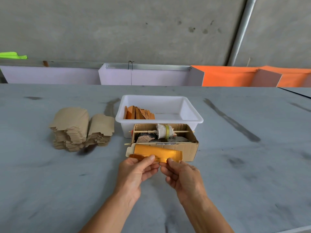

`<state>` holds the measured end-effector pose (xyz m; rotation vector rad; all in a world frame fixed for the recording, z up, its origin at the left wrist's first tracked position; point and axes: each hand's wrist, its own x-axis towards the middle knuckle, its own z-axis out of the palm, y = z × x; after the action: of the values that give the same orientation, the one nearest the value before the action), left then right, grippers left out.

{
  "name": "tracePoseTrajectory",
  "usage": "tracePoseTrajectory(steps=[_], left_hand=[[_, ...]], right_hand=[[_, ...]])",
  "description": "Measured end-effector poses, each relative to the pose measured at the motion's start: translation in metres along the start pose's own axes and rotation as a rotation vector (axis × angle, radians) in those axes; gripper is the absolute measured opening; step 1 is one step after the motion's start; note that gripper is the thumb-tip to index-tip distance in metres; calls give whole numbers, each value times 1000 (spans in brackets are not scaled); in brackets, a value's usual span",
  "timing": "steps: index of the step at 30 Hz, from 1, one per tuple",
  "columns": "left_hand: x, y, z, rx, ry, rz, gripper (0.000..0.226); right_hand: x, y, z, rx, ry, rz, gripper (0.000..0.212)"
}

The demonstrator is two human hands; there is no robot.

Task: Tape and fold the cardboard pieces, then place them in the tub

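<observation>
Item: cardboard piece point(156, 153), gold-faced, held above the surface just before the tape box point(188, 148). Left hand point(134, 172) and right hand point(183, 175) each had a pinching grip on its near edge. Likely light, thin, easily creased; best held by edges. Tub point(193, 118) lay behind.

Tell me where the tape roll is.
The tape roll hangs on a stick across the open cardboard box, centre of the head view, just in front of the white tub.

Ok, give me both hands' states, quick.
Left hand: pinching the gold cardboard piece near its lower edge.
Right hand: pinching the same piece at its lower edge.
</observation>
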<state>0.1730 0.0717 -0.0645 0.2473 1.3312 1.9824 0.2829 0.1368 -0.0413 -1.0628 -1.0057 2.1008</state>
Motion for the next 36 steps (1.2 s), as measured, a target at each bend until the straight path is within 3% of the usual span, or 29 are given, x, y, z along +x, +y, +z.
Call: tracePoseTrajectory(steps=[6,10,14,19,25,36], left_hand=[[5,1,2,-24,6,31,6],[10,0,-2,-17,8,67,6],[12,-5,-6,-1,6,83,11],[12,-10,-7,11,-14,106,19],[16,-9,-11,1,-5,95,15],[14,-9,-13,25,-37,77,11]], right_hand=[[-1,-17,-5,-302,29,-68,15],[3,-34,-10,-692,298,-533,16],[20,-59,1,-934,309,-753,17],[67,-76,15,-1480,221,-588,26],[100,-80,24,-1593,189,-407,11],[104,-77,26,-1627,218,-353,30]])
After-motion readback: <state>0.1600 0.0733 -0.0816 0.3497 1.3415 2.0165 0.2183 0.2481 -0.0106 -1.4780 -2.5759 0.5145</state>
